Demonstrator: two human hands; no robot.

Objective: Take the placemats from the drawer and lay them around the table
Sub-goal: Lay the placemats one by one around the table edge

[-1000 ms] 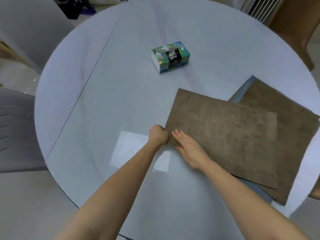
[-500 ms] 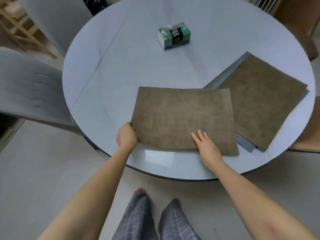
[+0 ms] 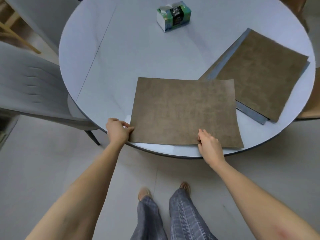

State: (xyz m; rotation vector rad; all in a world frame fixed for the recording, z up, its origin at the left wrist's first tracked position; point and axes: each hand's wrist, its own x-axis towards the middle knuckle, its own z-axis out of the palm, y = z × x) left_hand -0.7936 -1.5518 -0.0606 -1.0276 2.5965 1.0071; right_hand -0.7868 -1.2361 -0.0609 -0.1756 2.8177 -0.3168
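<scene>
A brown placemat (image 3: 183,110) lies flat at the near edge of the round pale table (image 3: 138,54). My left hand (image 3: 117,129) pinches its near left corner. My right hand (image 3: 208,142) grips its near edge toward the right, thumb under the mat. A small stack of placemats (image 3: 259,73), brown on top with grey-blue edges showing beneath, sits at the table's right side, its near corner tucked under the mat I hold.
A green and white tissue box (image 3: 174,18) stands at the far middle of the table. A grey chair (image 3: 31,87) is pushed in at the left and a wooden chair (image 3: 311,101) shows at the right edge. My legs and feet stand on the tiled floor below.
The top placemat has been drawn off the stack, leftward and toward me, to the table's near edge. My right hand went from lying flat on it to gripping its edge. I have stepped back.
</scene>
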